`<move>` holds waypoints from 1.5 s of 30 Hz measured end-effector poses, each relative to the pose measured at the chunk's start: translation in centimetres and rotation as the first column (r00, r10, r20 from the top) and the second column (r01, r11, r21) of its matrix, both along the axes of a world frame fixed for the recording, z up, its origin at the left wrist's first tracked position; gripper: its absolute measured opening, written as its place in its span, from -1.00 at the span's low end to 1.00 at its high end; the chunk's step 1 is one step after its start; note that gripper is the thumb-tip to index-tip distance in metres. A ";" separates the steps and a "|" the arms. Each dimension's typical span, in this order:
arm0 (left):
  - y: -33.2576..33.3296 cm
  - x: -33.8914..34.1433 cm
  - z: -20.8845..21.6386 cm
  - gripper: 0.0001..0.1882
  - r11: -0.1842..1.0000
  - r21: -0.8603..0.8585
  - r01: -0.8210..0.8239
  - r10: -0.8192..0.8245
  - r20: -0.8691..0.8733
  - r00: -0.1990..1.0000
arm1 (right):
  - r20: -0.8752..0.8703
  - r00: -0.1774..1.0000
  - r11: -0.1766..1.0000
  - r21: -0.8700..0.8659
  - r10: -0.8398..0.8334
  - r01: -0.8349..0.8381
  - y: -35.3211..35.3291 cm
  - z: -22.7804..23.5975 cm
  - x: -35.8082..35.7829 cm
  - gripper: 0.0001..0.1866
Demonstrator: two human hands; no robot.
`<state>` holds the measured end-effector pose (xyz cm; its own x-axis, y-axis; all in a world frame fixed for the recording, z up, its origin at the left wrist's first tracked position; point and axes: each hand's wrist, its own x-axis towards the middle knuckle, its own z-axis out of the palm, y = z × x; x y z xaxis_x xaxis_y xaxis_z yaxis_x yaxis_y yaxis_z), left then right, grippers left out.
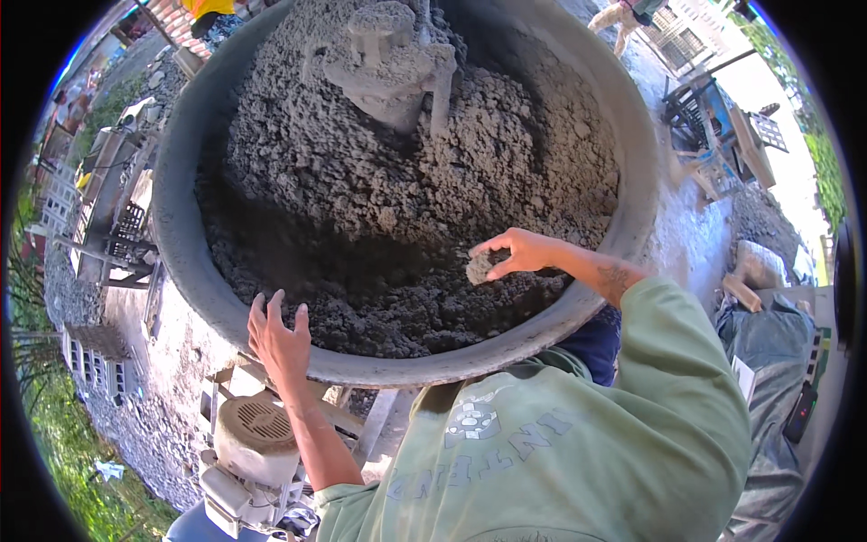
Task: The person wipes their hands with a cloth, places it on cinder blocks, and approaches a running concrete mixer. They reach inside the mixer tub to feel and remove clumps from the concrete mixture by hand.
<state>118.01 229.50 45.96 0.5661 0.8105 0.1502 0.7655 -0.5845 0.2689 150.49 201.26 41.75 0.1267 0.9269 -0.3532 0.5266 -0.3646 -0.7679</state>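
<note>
A large round mixer pan (185, 199) stands in front of me, holding damp grey concrete mix (488, 135). Inside the pan, my right hand (522, 251) pinches a clump of concrete mix (479, 268) between thumb and fingers, over the near right part of the mix. My left hand (278, 341) is at the near left rim, its fingers apart and nothing in them; whether it touches the rim I cannot tell. Toward the far side, the mixer's central shaft (384, 72), caked in mix, rises from the heap. A dark, blurred trough lies left of middle.
A motor with a vented cover (257, 423) sits below the rim at the near left. Metal frames (113, 217) stand to the left, and a blue machine (713, 126) to the far right. A grey tarp (768, 352) lies at right. Other people (623, 16) stand beyond the pan.
</note>
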 end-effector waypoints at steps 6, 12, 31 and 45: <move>-0.3 0.0 0.2 -0.50 0.999 0.038 -0.018 0.016 0.051 0.999 | -0.497 0.823 0.949 -0.001 -0.274 0.315 3.7 0.7 -2.7 -0.53; -6.9 5.1 3.9 -0.41 0.698 -0.117 0.707 -0.597 0.450 0.664 | -0.670 0.634 0.913 -0.179 -0.386 0.366 6.4 3.2 -9.7 -0.59; -10.3 6.5 -2.1 -0.72 0.251 -0.649 0.718 -0.716 0.375 0.589 | 0.045 0.979 0.977 -0.071 -0.199 0.202 -4.5 7.3 -9.7 -0.32; 6.0 -15.3 9.2 -0.34 0.967 -0.233 -0.103 0.250 0.796 0.551 | -0.028 0.852 0.837 0.178 -0.522 0.518 -7.0 4.3 -10.9 -0.34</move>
<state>102.71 235.52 55.20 0.1045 0.9325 0.3458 0.2592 -0.3612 0.8957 139.63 194.28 46.03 0.6129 0.7679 -0.1863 0.3131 -0.4525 -0.8350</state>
